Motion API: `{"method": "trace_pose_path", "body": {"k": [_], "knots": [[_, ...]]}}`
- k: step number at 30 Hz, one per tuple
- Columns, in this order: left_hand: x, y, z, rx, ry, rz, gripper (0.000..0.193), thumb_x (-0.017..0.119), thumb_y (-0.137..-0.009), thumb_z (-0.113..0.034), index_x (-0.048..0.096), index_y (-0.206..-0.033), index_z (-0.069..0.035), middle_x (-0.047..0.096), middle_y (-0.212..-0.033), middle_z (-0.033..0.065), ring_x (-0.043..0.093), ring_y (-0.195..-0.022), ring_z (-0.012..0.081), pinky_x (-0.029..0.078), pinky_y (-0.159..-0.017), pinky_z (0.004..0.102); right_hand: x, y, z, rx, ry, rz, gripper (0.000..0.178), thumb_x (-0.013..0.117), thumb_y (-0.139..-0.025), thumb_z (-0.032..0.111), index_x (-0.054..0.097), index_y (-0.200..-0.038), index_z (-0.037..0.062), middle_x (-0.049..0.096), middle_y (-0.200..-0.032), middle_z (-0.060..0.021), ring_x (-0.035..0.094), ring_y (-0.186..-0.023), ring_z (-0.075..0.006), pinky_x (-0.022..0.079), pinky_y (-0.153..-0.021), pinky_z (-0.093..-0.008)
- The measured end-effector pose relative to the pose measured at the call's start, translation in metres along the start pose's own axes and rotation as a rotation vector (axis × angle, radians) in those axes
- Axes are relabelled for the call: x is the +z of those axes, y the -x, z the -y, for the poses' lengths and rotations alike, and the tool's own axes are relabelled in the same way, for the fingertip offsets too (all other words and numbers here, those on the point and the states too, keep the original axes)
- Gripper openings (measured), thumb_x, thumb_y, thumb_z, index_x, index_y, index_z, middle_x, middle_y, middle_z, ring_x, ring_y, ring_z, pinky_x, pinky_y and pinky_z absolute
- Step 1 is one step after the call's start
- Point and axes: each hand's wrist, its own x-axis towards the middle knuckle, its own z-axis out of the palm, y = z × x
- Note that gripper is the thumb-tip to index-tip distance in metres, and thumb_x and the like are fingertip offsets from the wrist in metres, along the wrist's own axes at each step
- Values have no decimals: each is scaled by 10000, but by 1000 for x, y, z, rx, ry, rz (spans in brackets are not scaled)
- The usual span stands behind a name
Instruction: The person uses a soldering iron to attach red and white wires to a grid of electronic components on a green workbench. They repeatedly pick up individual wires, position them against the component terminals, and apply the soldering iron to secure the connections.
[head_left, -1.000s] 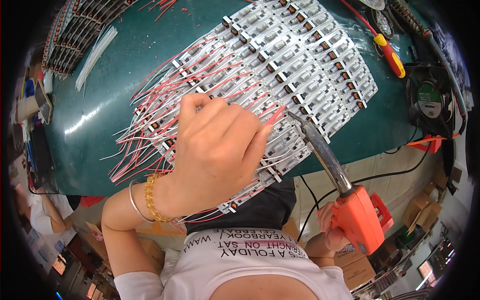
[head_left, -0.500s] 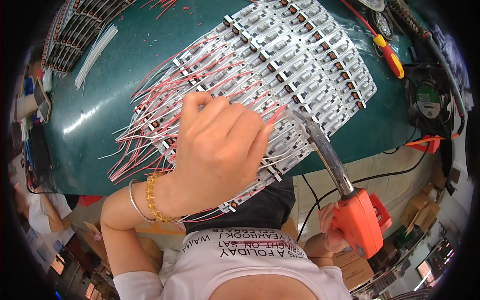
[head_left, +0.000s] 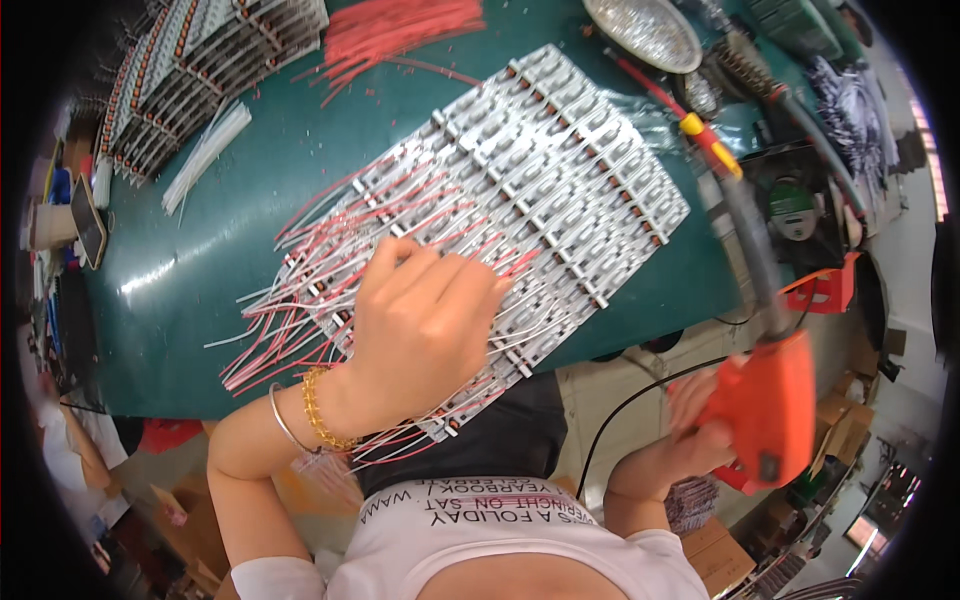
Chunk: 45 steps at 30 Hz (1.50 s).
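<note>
My left hand [head_left: 425, 325] is closed in a pinch over a panel of small circuit boards [head_left: 585, 195], its back turned up. Short red wire [head_left: 520, 264] ends stick out past its fingers. Many red and white wires [head_left: 270, 345] fan out leftward from the panel's near-left half. My right hand [head_left: 700, 425] grips an orange-red soldering gun [head_left: 785, 400], held to the right of the panel and apart from it. The gun's grey barrel points up toward a red-and-yellow screwdriver [head_left: 715, 150]; motion blurs the gun, so its tip is hard to make out.
A pile of red wires [head_left: 400, 35], a bundle of white wires [head_left: 207, 155] and stacked board panels [head_left: 190, 80] lie at the far left. A metal dish [head_left: 648, 32], a coiled iron holder [head_left: 748, 62] and a black fan [head_left: 800, 205] stand on the right. A black cable [head_left: 610, 420] hangs below.
The soldering gun has swung right, away from the panel's boards. The view has shifted, showing more of the far table. My left hand keeps its pinch at nearly the same spot on the panel.
</note>
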Motion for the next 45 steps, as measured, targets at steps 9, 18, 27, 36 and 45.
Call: {"method": "trace_pose_path", "body": {"k": [9, 18, 27, 36, 45], "knots": [[-21, -5, 6, -43, 106, -158, 69, 704, -822, -78, 643, -825, -47, 630, -644, 88, 596, -505, 243, 438, -471, 328, 39, -153, -22, 231, -1, -362, 282, 637, -940, 234, 572, -812, -9, 449, -500, 6, 410, -373, -78, 292, -364, -243], [-10, 2, -11, -255, 255, 113, 91, 731, -793, -67, 642, -783, -50, 593, -660, 31, 472, -637, 176, 379, -695, 331, 10, 10, 15, 309, -338, -64, 803, 552, -904, 578, 377, -1334, -77, 422, -513, 21, 387, -395, -90, 361, -401, -244], [17, 15, -14, -43, -46, 18, 196, 713, -750, 2, 540, -810, -67, 544, -788, 61, 503, -742, 257, 347, -750, 398, 0, 68, 16, 464, -250, 158, 860, 578, -842, 656, 424, -1314, -46, 454, -509, 37, 426, -415, -97, 401, -459, -266], [17, 16, -14, -28, -93, 33, 212, 711, -734, 24, 536, -821, -58, 543, -790, 69, 502, -754, 261, 344, -737, 396, 8, 62, 23, 574, -21, 117, 646, 600, -817, 673, 470, -553, 99, 515, -590, -12, 469, -489, -158, 336, -487, -291], [19, 18, -13, -22, -93, 16, 198, 705, -737, 15, 538, -814, -59, 541, -784, 69, 501, -748, 261, 345, -742, 401, -15, 95, 12, 435, 162, 86, 569, 649, -818, 608, 628, -762, 42, 563, -735, -44, 538, -626, -221, 388, -552, -322]]}}
